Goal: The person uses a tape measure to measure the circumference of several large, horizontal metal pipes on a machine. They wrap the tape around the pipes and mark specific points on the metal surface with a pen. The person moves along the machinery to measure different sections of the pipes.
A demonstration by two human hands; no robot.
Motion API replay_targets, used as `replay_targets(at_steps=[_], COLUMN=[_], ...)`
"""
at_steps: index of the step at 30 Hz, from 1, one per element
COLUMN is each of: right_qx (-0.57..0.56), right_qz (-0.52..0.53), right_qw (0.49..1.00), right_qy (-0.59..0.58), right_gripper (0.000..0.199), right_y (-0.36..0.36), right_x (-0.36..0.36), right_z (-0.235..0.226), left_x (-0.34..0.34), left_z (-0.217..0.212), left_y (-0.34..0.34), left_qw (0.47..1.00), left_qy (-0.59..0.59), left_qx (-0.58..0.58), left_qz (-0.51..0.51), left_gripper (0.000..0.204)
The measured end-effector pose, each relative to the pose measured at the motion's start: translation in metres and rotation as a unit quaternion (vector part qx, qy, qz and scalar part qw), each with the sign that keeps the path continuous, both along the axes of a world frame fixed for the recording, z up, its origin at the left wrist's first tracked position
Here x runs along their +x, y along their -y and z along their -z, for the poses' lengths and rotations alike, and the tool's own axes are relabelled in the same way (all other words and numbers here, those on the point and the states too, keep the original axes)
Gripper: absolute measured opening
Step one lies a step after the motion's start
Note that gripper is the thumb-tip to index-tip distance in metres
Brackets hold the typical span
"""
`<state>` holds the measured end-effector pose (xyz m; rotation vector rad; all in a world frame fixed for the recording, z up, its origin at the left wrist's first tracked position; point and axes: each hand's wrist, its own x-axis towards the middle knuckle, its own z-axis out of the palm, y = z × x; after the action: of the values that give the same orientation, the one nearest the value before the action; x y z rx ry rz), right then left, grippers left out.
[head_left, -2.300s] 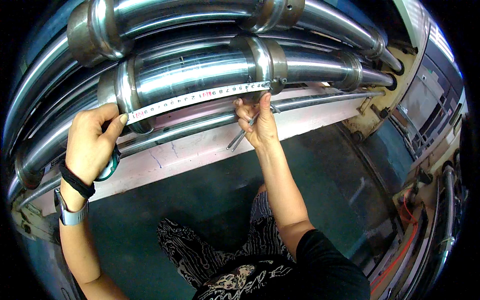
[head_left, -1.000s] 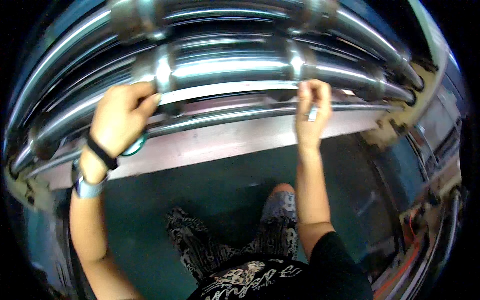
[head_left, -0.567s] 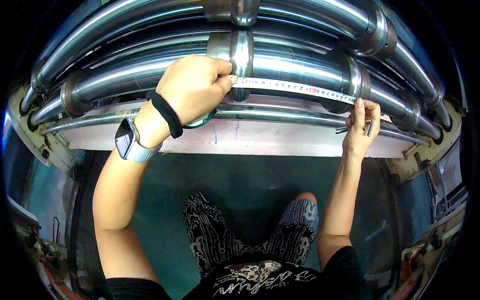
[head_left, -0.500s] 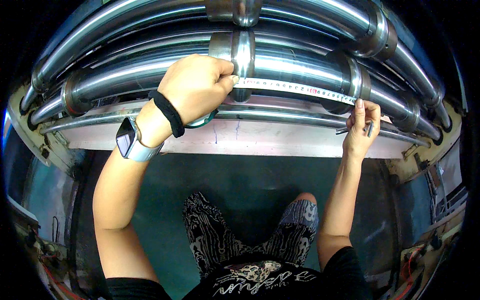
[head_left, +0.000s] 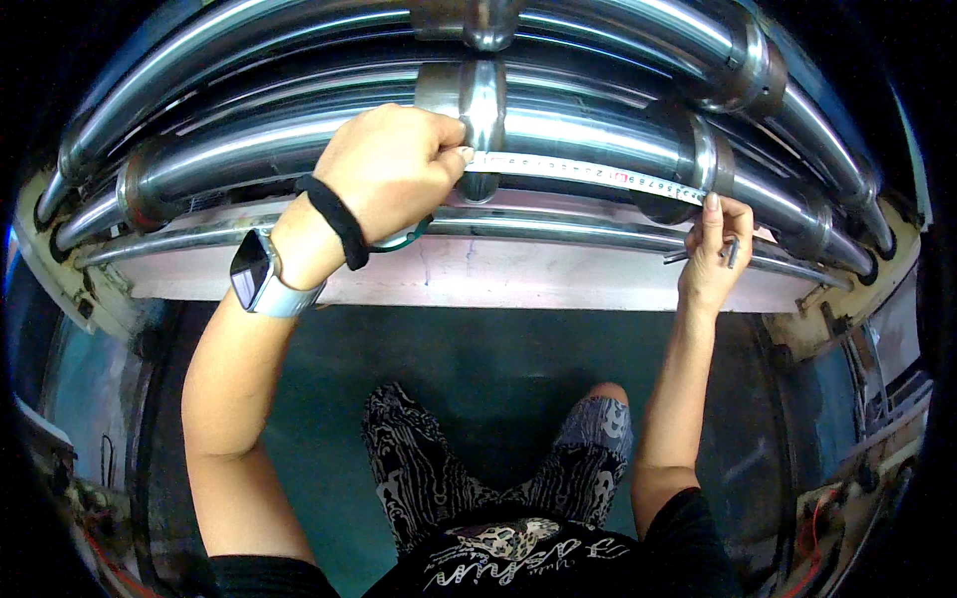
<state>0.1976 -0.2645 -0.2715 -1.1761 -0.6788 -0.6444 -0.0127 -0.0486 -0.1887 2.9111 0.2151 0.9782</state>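
Observation:
A white measuring tape (head_left: 583, 173) is stretched along a thick shiny steel pipe (head_left: 578, 135). My left hand (head_left: 391, 171) pinches one end of the tape against a steel collar (head_left: 480, 100) at the middle of the pipe; the tape's round case shows under its palm. My right hand (head_left: 714, 249) presses the tape's other end near a second collar (head_left: 703, 164) to the right and also holds a thin dark pen (head_left: 731, 251). A watch and a black band sit on my left wrist.
Several parallel steel pipes (head_left: 299, 60) curve above and below the measured one. A pale pinkish ledge (head_left: 518, 274) runs under them. Dark green floor (head_left: 478, 359) lies below, with my patterned trouser legs (head_left: 498, 468). Metal frames stand at both sides.
The view has swung leftward along the pipes since the oldest frame. Both hands moved the tape to a new stretch between two collars; in the last half second they barely moved.

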Motion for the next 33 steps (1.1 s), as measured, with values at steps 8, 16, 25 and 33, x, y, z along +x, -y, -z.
replay_targets(at_steps=[8, 16, 25, 33], right_qx=[0.046, 0.031, 0.116, 0.128], right_qz=[-0.098, -0.425, -0.507, -0.514], right_qw=[0.991, 0.858, 0.824, 0.816], right_qy=[-0.073, -0.287, -0.226, -0.229], right_gripper=[0.023, 0.053, 0.055, 0.056], right_y=[-0.008, -0.011, -0.029, -0.029], right_x=[0.011, 0.04, 0.034, 0.033], right_z=[0.049, 0.058, 0.055, 0.055], left_x=[-0.001, 0.0, 0.0, 0.0], left_z=[0.0, -0.003, -0.003, -0.004], left_y=[0.002, 0.01, 0.007, 0.007], left_qw=[1.0, 0.999, 0.998, 0.998], left_qy=[0.007, 0.005, -0.001, -0.004], left_qx=[-0.004, -0.045, -0.059, -0.069], left_qz=[0.01, -0.002, -0.001, -0.002], left_gripper=[0.026, 0.021, 0.023, 0.023])
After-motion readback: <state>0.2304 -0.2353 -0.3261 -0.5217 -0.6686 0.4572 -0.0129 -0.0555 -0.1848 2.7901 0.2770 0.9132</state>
